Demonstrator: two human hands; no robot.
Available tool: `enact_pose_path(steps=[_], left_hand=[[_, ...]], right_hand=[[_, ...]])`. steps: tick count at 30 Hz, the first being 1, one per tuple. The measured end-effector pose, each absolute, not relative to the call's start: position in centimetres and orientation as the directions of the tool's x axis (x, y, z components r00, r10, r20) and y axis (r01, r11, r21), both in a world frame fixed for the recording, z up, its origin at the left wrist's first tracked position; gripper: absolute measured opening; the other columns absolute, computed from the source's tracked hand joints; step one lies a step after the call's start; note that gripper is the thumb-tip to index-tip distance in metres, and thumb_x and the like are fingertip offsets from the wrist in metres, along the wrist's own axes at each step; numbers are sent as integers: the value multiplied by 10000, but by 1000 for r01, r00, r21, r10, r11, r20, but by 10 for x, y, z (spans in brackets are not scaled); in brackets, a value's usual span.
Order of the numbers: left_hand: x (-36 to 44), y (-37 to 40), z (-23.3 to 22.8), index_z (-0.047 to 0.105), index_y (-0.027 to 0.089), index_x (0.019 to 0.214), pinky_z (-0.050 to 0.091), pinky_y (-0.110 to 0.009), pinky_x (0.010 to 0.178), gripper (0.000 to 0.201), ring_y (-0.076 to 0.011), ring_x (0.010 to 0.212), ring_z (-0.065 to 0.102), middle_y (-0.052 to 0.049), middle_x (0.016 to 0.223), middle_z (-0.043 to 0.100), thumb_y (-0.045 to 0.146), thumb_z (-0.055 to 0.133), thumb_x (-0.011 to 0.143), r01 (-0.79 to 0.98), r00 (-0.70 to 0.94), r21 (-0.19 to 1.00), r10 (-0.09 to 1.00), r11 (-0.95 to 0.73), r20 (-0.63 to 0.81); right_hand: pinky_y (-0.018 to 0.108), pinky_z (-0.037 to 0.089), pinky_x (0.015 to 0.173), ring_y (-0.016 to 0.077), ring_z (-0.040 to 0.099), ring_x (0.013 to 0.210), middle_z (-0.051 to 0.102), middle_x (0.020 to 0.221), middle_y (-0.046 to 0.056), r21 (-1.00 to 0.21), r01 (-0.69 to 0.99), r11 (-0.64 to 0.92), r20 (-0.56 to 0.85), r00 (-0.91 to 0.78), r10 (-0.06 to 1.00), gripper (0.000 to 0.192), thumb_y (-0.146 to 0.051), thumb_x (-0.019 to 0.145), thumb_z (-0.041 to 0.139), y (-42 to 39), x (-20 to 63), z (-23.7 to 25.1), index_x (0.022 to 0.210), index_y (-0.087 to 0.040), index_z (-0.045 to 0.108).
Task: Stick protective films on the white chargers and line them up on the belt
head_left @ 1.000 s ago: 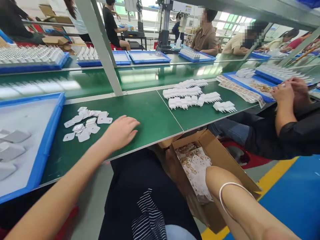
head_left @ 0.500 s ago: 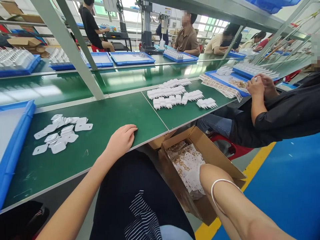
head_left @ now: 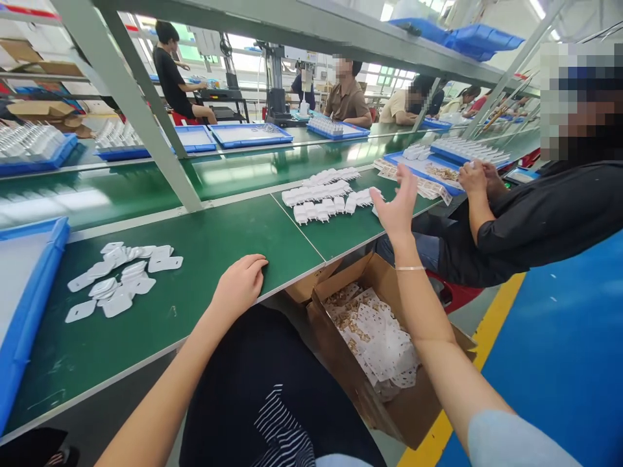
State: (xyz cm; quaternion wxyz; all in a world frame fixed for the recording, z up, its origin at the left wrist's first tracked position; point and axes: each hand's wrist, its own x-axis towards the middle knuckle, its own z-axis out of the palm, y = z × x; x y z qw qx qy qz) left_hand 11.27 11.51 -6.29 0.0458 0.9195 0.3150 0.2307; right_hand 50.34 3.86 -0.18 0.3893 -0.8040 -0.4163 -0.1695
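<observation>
Before you runs the green bench point(head_left: 204, 246), with a slanted grey post point(head_left: 146, 123) rising from its far edge. A blue tray point(head_left: 24, 292) sits on the bench at your far left. To your right a co-worker in a black sleeve point(head_left: 535, 220) sits at the same bench, both hands up at another blue tray.

Below the bench edge, beside your lap, an open cardboard box point(head_left: 418, 402) stands on the floor, holding a heap of white cards with small brown parts; the flaps are folded outward.

On the bench ahead of your right side lie rows of white plugs point(head_left: 321, 201), standing close together. A loose pile of flat white covers point(head_left: 121, 272) lies near the tray at the left, well apart from the plugs.

Your right hand point(head_left: 396, 204) is raised above the box and in front of the plugs, palm turned away from you, fingers spread wide and holding nothing; a thin bracelet circles its wrist. Your left hand point(head_left: 238, 285) rests flat on the near bench edge, fingers loosely together, empty, between the covers and the box.
</observation>
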Motion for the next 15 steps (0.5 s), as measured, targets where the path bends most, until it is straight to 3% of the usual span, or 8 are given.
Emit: enact_pose_path(steps=[4, 8, 12, 15], left_hand=[[112, 115, -66, 750, 165, 1089, 586, -462, 1032, 381, -301, 1135, 724, -141, 1225, 755, 203, 400, 943, 558, 687, 226, 597, -799, 415], [111, 116, -69, 751, 135, 1088, 588, -482, 1023, 410, -317, 1131, 725, -152, 1214, 758, 202, 372, 946, 554, 675, 257, 608, -792, 417], [112, 117, -71, 751, 135, 1080, 569, -516, 1041, 407, -342, 1151, 715, -162, 1216, 755, 217, 380, 933, 532, 669, 325, 623, -782, 406], [113, 119, -69, 756, 149, 1047, 553, -537, 1056, 388, -353, 1158, 709, -170, 1220, 752, 230, 399, 917, 511, 651, 397, 645, -762, 400]], right_hand=[[580, 451, 1119, 392, 512, 1365, 540, 1458, 256, -518, 581, -628, 396, 813, 426, 695, -381, 882, 795, 65, 520, -21, 1439, -69, 521], [540, 533, 1034, 295, 616, 1247, 592, 1415, 123, -489, 444, -751, 294, 894, 337, 427, -370, 984, 670, 78, 529, -39, 1359, -179, 597], [506, 562, 993, 276, 642, 1195, 610, 1383, 120, -473, 397, -787, 252, 916, 311, 409, -369, 989, 664, 74, 531, -41, 1344, -174, 604], [496, 571, 978, 269, 652, 1174, 621, 1363, 117, -498, 422, -758, 215, 906, 364, 401, -368, 991, 662, 67, 525, -34, 1337, -173, 607]])
